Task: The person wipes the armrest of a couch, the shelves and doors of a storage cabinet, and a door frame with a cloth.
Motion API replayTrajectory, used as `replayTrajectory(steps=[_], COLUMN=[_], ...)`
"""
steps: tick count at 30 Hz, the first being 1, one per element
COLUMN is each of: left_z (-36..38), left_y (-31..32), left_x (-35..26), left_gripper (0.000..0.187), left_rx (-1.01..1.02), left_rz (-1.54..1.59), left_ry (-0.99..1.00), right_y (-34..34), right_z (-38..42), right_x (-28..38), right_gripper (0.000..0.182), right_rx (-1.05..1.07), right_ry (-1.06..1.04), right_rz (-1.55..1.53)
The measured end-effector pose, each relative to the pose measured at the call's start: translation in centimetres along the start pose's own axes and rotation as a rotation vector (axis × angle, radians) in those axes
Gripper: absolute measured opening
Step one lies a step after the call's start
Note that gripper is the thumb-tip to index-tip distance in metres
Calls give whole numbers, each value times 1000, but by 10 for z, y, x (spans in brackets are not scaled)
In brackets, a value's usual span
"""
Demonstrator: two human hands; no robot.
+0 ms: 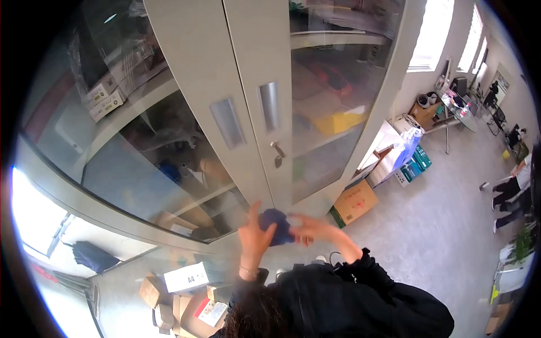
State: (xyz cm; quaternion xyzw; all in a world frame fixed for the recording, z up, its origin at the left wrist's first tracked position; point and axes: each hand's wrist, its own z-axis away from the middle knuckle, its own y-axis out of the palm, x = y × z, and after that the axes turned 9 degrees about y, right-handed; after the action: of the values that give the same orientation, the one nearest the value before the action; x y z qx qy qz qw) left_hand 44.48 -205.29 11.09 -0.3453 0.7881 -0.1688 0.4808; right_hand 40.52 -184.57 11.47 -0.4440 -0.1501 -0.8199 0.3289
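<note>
Nearest the camera we see our own dark hair and black sleeves at the bottom of the view, with both arms raised toward the cabinet. Our left hand [255, 236] stands upright, palm toward the cloth, its fingers curled round the left side of a dark blue cloth [276, 225]; our right hand [311, 229] comes in from the right, fingers extended and closing on the cloth's other edge. The cloth thus sits bunched between the two hands, gripped by both, held up in the air just in front of the lower part of the cabinet door [265, 112]. We judge that it is gathered into a wad so that it presents a compact pad, and that it is held at this height because the glass panels and door frame lie directly ahead.

Beyond the hands we note the two pale door frames meeting at the centre, each with a recessed handle [269, 106], and a key [278, 152] hanging in the lock just above the cloth. Behind the glass, shelves carry boxes and yellow folders, dimly seen.

Farther off, cardboard boxes [355, 203] stand on the floor against the cabinet's right side, more cartons lie at lower left, and a desk [459, 110] with equipment occupies the far corner, where another person [510, 188] stands.
</note>
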Motion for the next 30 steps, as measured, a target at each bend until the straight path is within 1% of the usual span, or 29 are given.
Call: replayTrajectory(steps=[1, 2, 3, 4, 5, 6, 7, 8, 9, 11, 12, 14, 15, 17, 19, 20, 21, 22, 23, 24, 26, 27, 29, 30], left_z=[-1, -5, -13, -23, -37, -52, -67, -79, -83, -86, -83, -66, -52, -24, -4, -7, -16, -21, -26, -39, -63, -66, -72, -70], left_y=[-2, -5, -13, -23, -34, -41, -52, -57, -55, -46, -35, -8, 6, 30, 40, 36, 31, 24, 16, 9, 3, 8, 23, 34], left_x=[-1, -2, -10, -19, -29, -38, -48, -55, -51, -33, -27, -12, -1, 25, 38, 35, 27, 18, 7, -4, -22, -20, -17, -8], left_gripper=[70, 65, 61, 51, 45, 39, 38, 35, 35, 36, 34, 30, 31, 34, 33, 33, 32, 31, 31, 29, 26, 26, 27, 27], left_rx=[-4, -100, -194, -287, -444, -590, -657, -733, -729, -597, -549, -499, -389, -253, -190, -190, -247, -296, -281, -371, -513, -490, -564, -550], left_rz=[-7, 1, 10, -10, 46, -30, -124, -118, -130, -343, -402, -483, -484, -484, -382, -384, -362, -337, -333, -324, -300, -283, -400, -375], left_ry=[-8, 65, 136, 52, 5, 5, 106, 163, 166, 224, 209, 214, 88, 12, -41, -30, -25, -28, -27, 41, 199, 207, 269, 286], right_y=[10, 13, 19, 24, 21, 23, 23, 21, 18, 11, 10, 13, 14, 17, 16, 15, 10, 6, 6, 4, 0, 0, -5, -7], right_z=[4, -5, -19, -31, -38, -24, -29, -38, -39, -35, -40, -66, -79, -102, -111, -116, -106, -93, -74, -59, -45, -49, -63, -71], right_x=[-2, 1, 8, 14, 34, 71, 89, 100, 105, 112, 103, 63, 40, -7, -36, -37, -14, 3, 21, 38, 66, 65, 56, 47], right_gripper=[49, 49, 42, 37, 29, 28, 31, 38, 38, 39, 39, 36, 36, 33, 33, 34, 34, 34, 34, 34, 36, 36, 37, 37], right_rx=[73, 84, -32, -148, -255, -473, -690, -815, -809, -828, -824, -932, -932, -929, -927, -935, -949, -976, -998, -1007, -1004, -1028, -1109, -1140], right_ry=[41, 43, -126, -289, -298, -472, -699, -818, -819, -729, -736, -683, -689, -487, -467, -466, -478, -549, -604, -586, -682, -662, -759, -747], right_rz=[78, 81, 22, -44, -130, -93, -75, -67, -79, 85, 84, 241, 243, 380, 377, 373, 369, 300, 228, 224, 76, 69, 135, 133])
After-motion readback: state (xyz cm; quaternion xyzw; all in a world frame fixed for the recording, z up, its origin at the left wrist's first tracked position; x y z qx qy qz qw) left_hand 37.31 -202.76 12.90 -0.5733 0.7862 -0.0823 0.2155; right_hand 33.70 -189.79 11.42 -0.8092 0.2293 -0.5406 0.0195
